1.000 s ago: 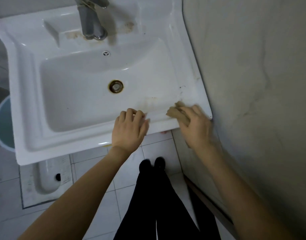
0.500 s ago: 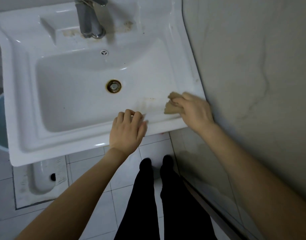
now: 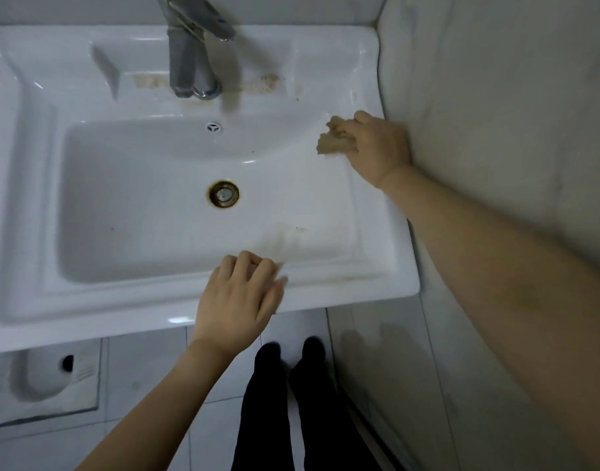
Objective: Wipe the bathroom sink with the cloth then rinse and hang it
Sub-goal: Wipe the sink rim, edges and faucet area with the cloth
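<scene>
A white ceramic sink (image 3: 37, 253) fills the upper left of the head view, with a rusty-ringed drain (image 3: 223, 193) in its basin and a metal faucet (image 3: 191, 59) at the back. My right hand (image 3: 376, 147) presses a crumpled tan cloth (image 3: 332, 139) on the sink's right rim, close to the wall. My left hand (image 3: 239, 300) rests on the front rim, fingers curled over the inner edge, holding nothing. Brown stains (image 3: 285, 239) mark the basin's front right slope and the ledge beside the faucet.
A grey wall (image 3: 512, 130) runs directly along the sink's right side. Below lie white floor tiles (image 3: 149, 362), a squat toilet pan (image 3: 43, 379) at lower left, and my dark-clothed legs and feet (image 3: 291, 385) under the front rim.
My right hand has slid the cloth from the sink's front right corner back along the right rim toward the faucet side. My left hand has stayed on the front rim.
</scene>
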